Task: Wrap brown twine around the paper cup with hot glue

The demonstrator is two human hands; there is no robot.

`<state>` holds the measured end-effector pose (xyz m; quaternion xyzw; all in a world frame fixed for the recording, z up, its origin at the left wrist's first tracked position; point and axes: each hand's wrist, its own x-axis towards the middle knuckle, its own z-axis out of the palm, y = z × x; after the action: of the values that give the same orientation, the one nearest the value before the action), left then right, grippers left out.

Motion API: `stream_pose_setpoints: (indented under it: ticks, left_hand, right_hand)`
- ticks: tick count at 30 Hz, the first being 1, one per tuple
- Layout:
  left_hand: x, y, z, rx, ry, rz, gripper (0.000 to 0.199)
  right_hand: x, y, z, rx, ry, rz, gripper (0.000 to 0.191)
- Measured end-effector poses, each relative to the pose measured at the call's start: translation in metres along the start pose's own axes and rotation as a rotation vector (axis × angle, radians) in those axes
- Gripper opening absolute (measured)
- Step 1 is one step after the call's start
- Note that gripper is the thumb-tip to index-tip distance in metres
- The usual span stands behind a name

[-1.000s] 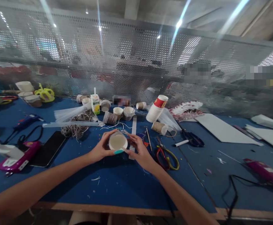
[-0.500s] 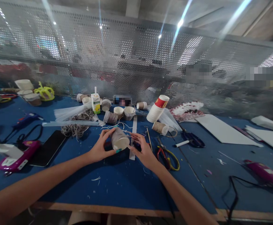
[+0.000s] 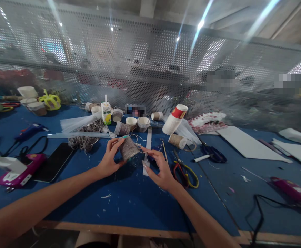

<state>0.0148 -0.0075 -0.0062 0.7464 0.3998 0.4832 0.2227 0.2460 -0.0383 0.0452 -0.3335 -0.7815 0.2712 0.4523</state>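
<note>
A paper cup wrapped in grey-brown twine (image 3: 129,148) is held above the blue table, tilted, in my left hand (image 3: 110,158), thumb below and fingers over its upper side. To its right, my right hand (image 3: 160,168) has its fingers apart; the fingertips come close to the cup's edge, and whether they touch it or a strand of twine I cannot tell. Under and beside the hands lies a clear ruler (image 3: 148,144). Behind the cup rests another twine-wrapped cup (image 3: 122,128) on its side, near a loose heap of grey twine (image 3: 84,139).
Red-and-yellow-handled scissors (image 3: 185,172) lie right of my right hand. Further back stand a juice carton (image 3: 106,113) and stacked paper cups (image 3: 172,123). A phone (image 3: 54,162) and purple glue gun (image 3: 292,191) flank the work area. White board (image 3: 251,143) lies right; a perforated metal screen (image 3: 150,69) rises behind.
The held cup has turned, so its pale round end no longer faces me and its twine-covered side shows. My right hand has opened wider, its thumb moving off the cup.
</note>
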Motion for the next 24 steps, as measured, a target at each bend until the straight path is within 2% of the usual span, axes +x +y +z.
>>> stream_pose_setpoints:
  ticks: [8, 12, 16, 24]
  left_hand:
    - [-0.0006, -0.0070, 0.0015, 0.087, 0.082, 0.082, 0.077]
    - [-0.0002, -0.0083, 0.0016, 0.123, 0.103, 0.123, 0.079]
    - [-0.0005, -0.0074, 0.0022, 0.173, 0.133, 0.098, 0.080]
    - [-0.0011, -0.0101, 0.0024, 0.223, 0.141, 0.088, 0.078]
  right_hand:
    - [-0.0013, -0.0038, -0.0039, -0.068, -0.041, -0.233, 0.039]
    - [-0.0015, -0.0042, -0.0031, -0.090, -0.081, -0.269, 0.046]
    - [-0.0010, -0.0034, -0.0028, -0.140, -0.099, -0.299, 0.040]
    - [-0.0022, -0.0034, -0.0017, -0.270, 0.009, -0.262, 0.022]
